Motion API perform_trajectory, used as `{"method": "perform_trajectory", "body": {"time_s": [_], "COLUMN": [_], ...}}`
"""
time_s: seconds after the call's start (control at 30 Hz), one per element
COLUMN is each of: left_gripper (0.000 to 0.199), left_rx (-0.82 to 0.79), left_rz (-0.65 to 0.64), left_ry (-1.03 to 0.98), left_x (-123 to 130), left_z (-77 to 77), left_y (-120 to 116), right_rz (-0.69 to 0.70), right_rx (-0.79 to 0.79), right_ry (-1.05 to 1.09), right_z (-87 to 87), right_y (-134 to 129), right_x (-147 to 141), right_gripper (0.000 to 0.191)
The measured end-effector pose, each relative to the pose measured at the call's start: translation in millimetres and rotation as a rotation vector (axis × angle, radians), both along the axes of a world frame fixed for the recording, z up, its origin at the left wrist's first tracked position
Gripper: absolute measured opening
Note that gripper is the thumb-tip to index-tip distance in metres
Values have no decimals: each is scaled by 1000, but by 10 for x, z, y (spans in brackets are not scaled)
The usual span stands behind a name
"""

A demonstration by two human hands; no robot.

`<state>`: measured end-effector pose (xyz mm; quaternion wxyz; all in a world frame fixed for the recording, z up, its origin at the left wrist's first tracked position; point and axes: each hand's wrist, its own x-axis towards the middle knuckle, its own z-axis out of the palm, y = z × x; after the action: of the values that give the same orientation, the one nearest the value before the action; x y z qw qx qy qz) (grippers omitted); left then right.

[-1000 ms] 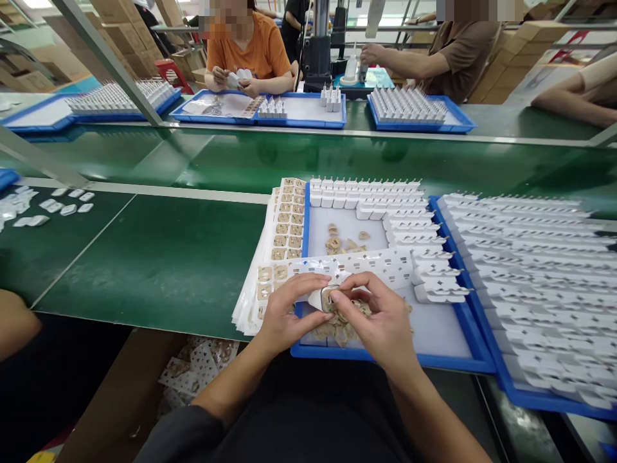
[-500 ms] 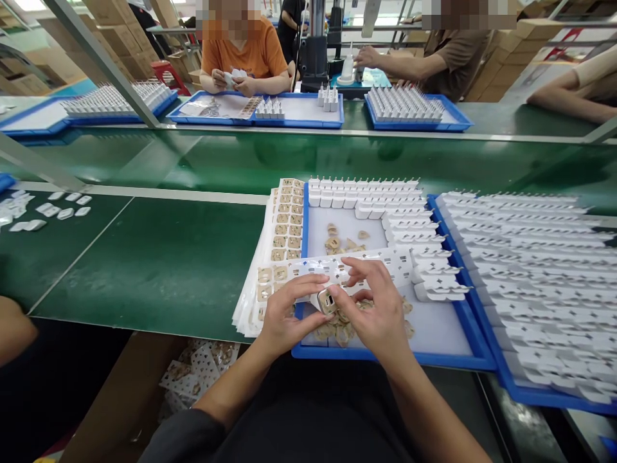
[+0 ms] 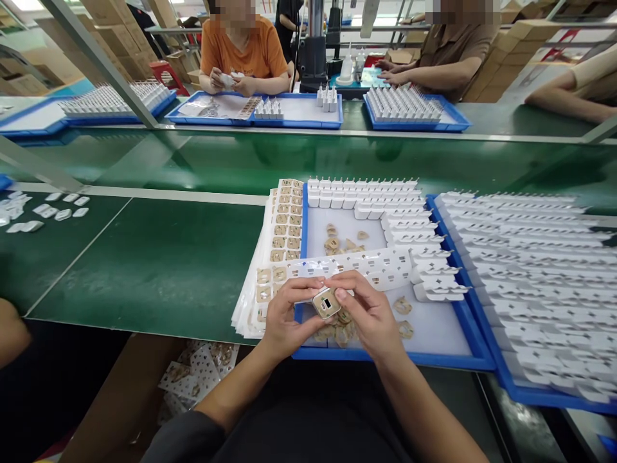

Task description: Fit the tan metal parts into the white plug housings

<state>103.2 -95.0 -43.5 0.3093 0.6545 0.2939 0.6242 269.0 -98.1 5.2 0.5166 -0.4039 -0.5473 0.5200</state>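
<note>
A small white charger (image 3: 326, 303) with port openings in its tan-covered face is held above the front of a blue-rimmed tray (image 3: 385, 355). My left hand (image 3: 285, 316) grips it from the left between thumb and fingers. On its right side my right hand (image 3: 370, 313) is closed on it too, thumb at the edge of the face. Beneath the hands lie loose tan sticker pieces (image 3: 341, 333), partly hidden. A partly peeled sticker sheet (image 3: 380, 267) lies across the tray behind them. White chargers (image 3: 405, 225) stand in rows along the tray's back and right side.
A stack of sticker sheets (image 3: 250, 302) is left of the tray. A second tray of chargers (image 3: 544, 289) adjoins on the right. White parts (image 3: 48, 209) lie far left. Across the green belt (image 3: 216, 154), a person in orange (image 3: 245, 54) and another in brown (image 3: 448, 61) sit.
My right hand's fingers have come in from a spread pose and closed on the charger. The charger's face is turned more upward. Across the belt, the person in brown has lowered an arm.
</note>
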Motion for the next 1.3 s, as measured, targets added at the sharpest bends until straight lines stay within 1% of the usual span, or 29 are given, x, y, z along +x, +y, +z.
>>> {"method": "perform_trajectory", "body": {"time_s": [0.07,0.17,0.33,0.4,0.67,0.93,1.13,1.3], "left_gripper": [44,42,48,49,47,43,41,41], "left_rx": [16,52,153,166,152,301,308,333], "left_rz": [30,55,32,24,27,64,77,89], "left_ry": [32,88,125,123,91,214,227,237], "left_x": [11,28,35,30,30,3,-1,2], "left_z": [-23,-20,53,70,88,140,156,170], "left_y": [-3,-1,5,8,19,32,22,16], "right_rz": [10,-15,-65,-69,-17,-28,23,8], "right_rx": [0,16,-15,-8,35,61,27,50], "right_ry": [-34,-65,47,85,104,122,187,184], "right_z": [12,11,6,3,-69,-51,-58,-47], "right_y": [-21,-50,-48,-38,-19,-21,-65,-71], "right_x": [-37,-100,-137,-122,-38,-54,-43,-49], "right_gripper": [18,27,5,2,17,13,15,17]}}
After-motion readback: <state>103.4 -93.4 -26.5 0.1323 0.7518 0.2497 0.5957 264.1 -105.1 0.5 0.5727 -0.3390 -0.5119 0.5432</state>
